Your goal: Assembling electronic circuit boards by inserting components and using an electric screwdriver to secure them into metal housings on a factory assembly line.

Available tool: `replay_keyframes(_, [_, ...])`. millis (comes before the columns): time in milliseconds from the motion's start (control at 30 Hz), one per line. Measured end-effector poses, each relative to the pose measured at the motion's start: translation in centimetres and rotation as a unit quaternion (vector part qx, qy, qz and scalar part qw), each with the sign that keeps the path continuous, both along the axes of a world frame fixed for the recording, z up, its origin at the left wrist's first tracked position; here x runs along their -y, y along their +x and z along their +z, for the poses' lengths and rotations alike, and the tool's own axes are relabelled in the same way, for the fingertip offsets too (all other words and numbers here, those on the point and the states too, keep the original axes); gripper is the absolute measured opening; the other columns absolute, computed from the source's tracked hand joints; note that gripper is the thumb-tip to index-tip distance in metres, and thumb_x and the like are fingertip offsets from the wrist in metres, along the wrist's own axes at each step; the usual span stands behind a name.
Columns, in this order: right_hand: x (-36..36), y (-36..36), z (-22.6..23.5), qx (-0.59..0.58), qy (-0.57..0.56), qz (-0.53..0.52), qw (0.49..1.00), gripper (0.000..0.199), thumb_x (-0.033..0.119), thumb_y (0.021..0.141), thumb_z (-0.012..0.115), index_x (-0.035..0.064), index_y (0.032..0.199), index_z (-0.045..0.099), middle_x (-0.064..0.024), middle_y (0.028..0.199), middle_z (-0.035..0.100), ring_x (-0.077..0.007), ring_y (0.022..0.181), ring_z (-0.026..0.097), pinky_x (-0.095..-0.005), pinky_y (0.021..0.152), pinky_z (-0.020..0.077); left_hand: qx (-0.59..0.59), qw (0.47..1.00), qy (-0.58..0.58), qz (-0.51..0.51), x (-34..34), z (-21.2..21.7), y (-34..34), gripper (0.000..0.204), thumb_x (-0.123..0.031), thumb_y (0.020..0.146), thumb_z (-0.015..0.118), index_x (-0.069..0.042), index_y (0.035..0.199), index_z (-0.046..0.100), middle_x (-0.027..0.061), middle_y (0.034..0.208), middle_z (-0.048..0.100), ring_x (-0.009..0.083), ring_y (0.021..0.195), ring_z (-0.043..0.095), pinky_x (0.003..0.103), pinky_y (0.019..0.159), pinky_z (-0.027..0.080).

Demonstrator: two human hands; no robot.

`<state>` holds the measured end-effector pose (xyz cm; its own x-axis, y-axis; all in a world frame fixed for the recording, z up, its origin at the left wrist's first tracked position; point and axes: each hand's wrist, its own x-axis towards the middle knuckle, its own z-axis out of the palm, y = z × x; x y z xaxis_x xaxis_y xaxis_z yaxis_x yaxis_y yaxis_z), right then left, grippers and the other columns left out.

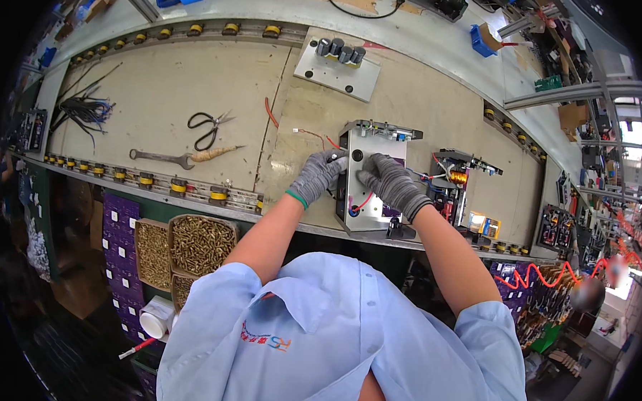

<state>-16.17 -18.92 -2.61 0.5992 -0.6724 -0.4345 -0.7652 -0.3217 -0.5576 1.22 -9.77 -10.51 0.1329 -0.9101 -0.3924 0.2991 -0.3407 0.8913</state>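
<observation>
A silver metal chassis with circuit boards along its far edge stands in front of me on the bench. My left hand, in a grey knit glove with a green cuff, is at its left side. Those fingers are pinched together near a small pale tip; what they hold is too small to name. My right hand, also gloved, lies over the chassis's right part with fingers bent against the top plate. Anything under those fingertips is hidden. A red wire loops out below the right fingers.
Right of the chassis sits an open assembly with a copper coil. A metal plate with black capacitors lies beyond. Scissors, a wrench, a pointed tool and dark cables are leftward. Screw bins hang below the roller-lined edge.
</observation>
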Motion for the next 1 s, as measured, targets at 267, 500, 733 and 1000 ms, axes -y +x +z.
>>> replay_keyframes(267, [-0.2,1.1,0.8,-0.028,-0.013,0.046,0.998,0.035,0.025,0.079,0.077,0.002,0.096,0.058,-0.0167,0.09,0.061,-0.0323,0.089,0.06,-0.041,0.081,0.0502,-0.274,0.951,0.012,-0.143,2.9,-3.6,2.2,0.037,-0.031,0.09,0.072,-0.007,0.118,0.065,-0.0077,0.077,0.057,0.0024,0.056,0.043,0.02,0.046,0.033])
replay_keyframes(500, [-0.2,1.0,0.5,-0.035,-0.014,0.058,0.998,0.039,0.026,0.082,0.076,0.0,0.103,0.055,-0.0165,0.094,0.059,-0.028,0.086,0.061,-0.039,0.08,0.0509,-0.404,0.901,0.003,-0.157,2.5,-3.2,2.7,0.026,-0.027,0.094,0.063,-0.008,0.112,0.063,-0.0039,0.078,0.058,0.0058,0.057,0.046,0.021,0.047,0.035])
replay_keyframes(733, [0.4,1.3,0.3,-0.045,0.013,0.052,0.998,0.043,0.032,0.081,0.074,-0.0007,0.103,0.057,-0.0222,0.099,0.061,-0.037,0.095,0.061,-0.0437,0.087,0.0494,-0.192,0.97,-0.019,-0.148,2.2,-0.8,2.7,0.034,-0.037,0.091,0.064,-0.006,0.106,0.067,0.0009,0.075,0.062,0.0092,0.065,0.056,0.024,0.053,0.044])
replay_keyframes(1000, [0.1,2.1,1.0,-0.107,-0.015,0.093,0.99,0.054,0.042,0.086,0.068,-0.0033,0.113,0.055,-0.0269,0.11,0.061,-0.0401,0.108,0.06,-0.0453,0.095,0.0473,-0.077,0.992,-0.012,-0.094,1.7,0.1,1.2,0.031,-0.03,0.092,0.066,-0.002,0.105,0.066,0.0006,0.081,0.064,0.0087,0.068,0.058,0.025,0.063,0.051])
